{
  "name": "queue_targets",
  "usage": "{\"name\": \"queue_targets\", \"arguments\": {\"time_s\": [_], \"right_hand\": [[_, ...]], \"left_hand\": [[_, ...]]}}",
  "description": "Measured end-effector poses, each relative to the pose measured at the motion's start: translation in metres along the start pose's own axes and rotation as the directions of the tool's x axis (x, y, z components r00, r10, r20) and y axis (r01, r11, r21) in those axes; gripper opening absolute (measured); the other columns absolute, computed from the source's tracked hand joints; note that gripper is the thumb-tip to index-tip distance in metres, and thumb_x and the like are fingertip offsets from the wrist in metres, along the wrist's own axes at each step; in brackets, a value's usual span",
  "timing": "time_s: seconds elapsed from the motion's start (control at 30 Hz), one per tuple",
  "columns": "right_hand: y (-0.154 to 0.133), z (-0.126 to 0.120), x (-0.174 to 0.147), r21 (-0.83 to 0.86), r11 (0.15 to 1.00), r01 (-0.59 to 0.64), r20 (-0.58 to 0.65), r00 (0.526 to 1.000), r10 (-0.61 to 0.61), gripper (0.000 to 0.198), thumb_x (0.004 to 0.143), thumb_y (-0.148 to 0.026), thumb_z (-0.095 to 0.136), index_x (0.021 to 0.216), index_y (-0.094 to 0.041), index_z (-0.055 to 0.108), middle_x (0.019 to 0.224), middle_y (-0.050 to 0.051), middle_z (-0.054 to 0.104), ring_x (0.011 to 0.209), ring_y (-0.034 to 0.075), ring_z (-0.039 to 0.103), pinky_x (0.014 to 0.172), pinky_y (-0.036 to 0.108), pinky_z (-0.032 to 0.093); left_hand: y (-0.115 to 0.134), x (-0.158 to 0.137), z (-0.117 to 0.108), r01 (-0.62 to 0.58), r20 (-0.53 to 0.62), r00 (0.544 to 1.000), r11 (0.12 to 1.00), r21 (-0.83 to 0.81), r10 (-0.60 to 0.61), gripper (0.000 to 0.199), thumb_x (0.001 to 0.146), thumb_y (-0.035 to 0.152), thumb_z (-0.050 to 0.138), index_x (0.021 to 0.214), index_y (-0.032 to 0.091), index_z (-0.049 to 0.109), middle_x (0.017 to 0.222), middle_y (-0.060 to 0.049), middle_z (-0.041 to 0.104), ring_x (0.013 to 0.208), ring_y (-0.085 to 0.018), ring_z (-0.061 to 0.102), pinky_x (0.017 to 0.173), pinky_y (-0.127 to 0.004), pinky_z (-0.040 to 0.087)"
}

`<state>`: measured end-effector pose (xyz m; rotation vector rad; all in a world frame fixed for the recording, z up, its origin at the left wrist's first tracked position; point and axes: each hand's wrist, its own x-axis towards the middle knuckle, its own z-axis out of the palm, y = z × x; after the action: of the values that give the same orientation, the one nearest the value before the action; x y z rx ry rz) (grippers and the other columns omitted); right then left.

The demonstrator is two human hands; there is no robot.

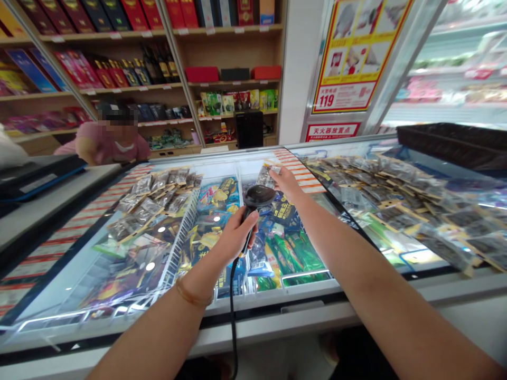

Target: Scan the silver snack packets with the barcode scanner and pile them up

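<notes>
My left hand (240, 232) is wrapped round the handle of a black barcode scanner (259, 196), whose cord hangs down past the freezer's front edge. Just beyond the scanner's head, my right hand (284, 182) pinches a small clear packet (266, 175) with dark contents. Part of that packet is covered by my fingers and the scanner. Below both hands lie blue and green food bags (291, 248) inside the chest freezer (317, 289). Similar small packets (158, 195) are heaped on the glass to the left, and more packets (396, 195) are spread over the glass on the right.
A person (114, 134) in a pink top is behind the counter at the left, near a dark device (39, 177). A black tray (451, 145) rests on the freezer's far right. Shelves (233, 79) of boxes and bags line the back wall.
</notes>
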<state>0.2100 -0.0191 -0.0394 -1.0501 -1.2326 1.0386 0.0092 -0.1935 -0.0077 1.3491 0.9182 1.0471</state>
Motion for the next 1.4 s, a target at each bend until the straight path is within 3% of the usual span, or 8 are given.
{"name": "queue_targets", "arguments": {"time_s": [0.43, 0.63, 0.77, 0.9, 1.03, 1.2, 1.4], "right_hand": [[-0.002, 0.003, 0.000, 0.093, 0.996, 0.014, 0.020, 1.000, -0.016, 0.052, 0.076, -0.057, 0.079, 0.111, -0.022, 0.065, 0.093, 0.004, 0.073, 0.084, 0.022, 0.073, 0.068, 0.033, 0.061], [0.003, 0.001, 0.000, -0.045, 0.997, 0.056, -0.005, 0.998, -0.056, 0.050, 0.081, -0.059, 0.073, 0.114, -0.022, 0.063, 0.083, 0.001, 0.069, 0.070, 0.018, 0.068, 0.058, 0.028, 0.056], [0.008, -0.001, 0.002, -0.232, 0.967, 0.106, -0.103, 0.986, -0.133, 0.043, 0.085, -0.060, 0.066, 0.104, -0.022, 0.063, 0.069, -0.002, 0.059, 0.057, 0.016, 0.057, 0.052, 0.027, 0.050], [0.007, -0.002, 0.000, -0.287, 0.947, 0.145, -0.215, 0.953, -0.211, 0.037, 0.086, -0.058, 0.063, 0.094, -0.022, 0.060, 0.072, -0.001, 0.059, 0.066, 0.017, 0.058, 0.061, 0.029, 0.052], [-0.001, 0.007, -0.003, -0.209, 0.977, 0.041, -0.175, 0.981, -0.078, 0.036, 0.079, -0.049, 0.071, 0.099, -0.022, 0.057, 0.076, -0.001, 0.064, 0.066, 0.017, 0.059, 0.062, 0.031, 0.052], [-0.023, 0.055, -0.003, -0.090, 0.992, -0.086, -0.005, 0.996, 0.086, 0.036, 0.071, -0.027, 0.080, 0.097, -0.023, 0.055, 0.071, -0.005, 0.063, 0.058, 0.012, 0.056, 0.060, 0.028, 0.052], [-0.052, 0.175, 0.003, -0.089, 0.995, -0.052, 0.232, 0.970, 0.071, 0.023, 0.074, -0.025, 0.084, 0.086, -0.020, 0.065, 0.056, -0.006, 0.057, 0.054, 0.013, 0.056, 0.064, 0.029, 0.055]], "left_hand": [[0.001, 0.000, -0.001, 0.009, 0.039, 0.999, 1.000, 0.006, -0.009, 0.054, 0.079, 0.070, 0.071, 0.088, 0.022, 0.048, 0.067, 0.006, 0.055, 0.041, -0.007, 0.046, 0.038, -0.023, 0.036], [0.001, 0.000, -0.001, 0.021, 0.023, 1.000, 1.000, 0.009, -0.021, 0.054, 0.078, 0.070, 0.071, 0.087, 0.022, 0.049, 0.065, 0.006, 0.055, 0.039, -0.007, 0.046, 0.038, -0.023, 0.036], [0.004, 0.000, 0.000, 0.029, -0.042, 0.999, 1.000, -0.004, -0.029, 0.055, 0.075, 0.071, 0.073, 0.084, 0.022, 0.048, 0.063, 0.007, 0.055, 0.038, -0.007, 0.045, 0.037, -0.023, 0.035], [0.017, -0.002, -0.001, 0.030, -0.195, 0.980, 0.998, -0.054, -0.040, 0.056, 0.073, 0.071, 0.074, 0.085, 0.023, 0.047, 0.064, 0.007, 0.056, 0.040, -0.008, 0.048, 0.038, -0.023, 0.039], [0.039, -0.005, -0.016, 0.030, -0.337, 0.939, 0.992, -0.121, -0.070, 0.056, 0.074, 0.072, 0.073, 0.088, 0.022, 0.051, 0.064, 0.006, 0.057, 0.040, -0.008, 0.048, 0.037, -0.023, 0.038], [0.059, -0.017, -0.059, -0.024, -0.466, 0.884, 0.991, -0.135, -0.042, 0.053, 0.075, 0.068, 0.074, 0.090, 0.022, 0.053, 0.063, 0.005, 0.057, 0.040, -0.009, 0.048, 0.037, -0.023, 0.038], [0.062, -0.052, -0.123, -0.118, -0.686, 0.728, 0.984, -0.134, -0.006, 0.046, 0.079, 0.062, 0.071, 0.090, 0.022, 0.052, 0.063, 0.006, 0.056, 0.042, -0.008, 0.049, 0.039, -0.020, 0.038]]}}
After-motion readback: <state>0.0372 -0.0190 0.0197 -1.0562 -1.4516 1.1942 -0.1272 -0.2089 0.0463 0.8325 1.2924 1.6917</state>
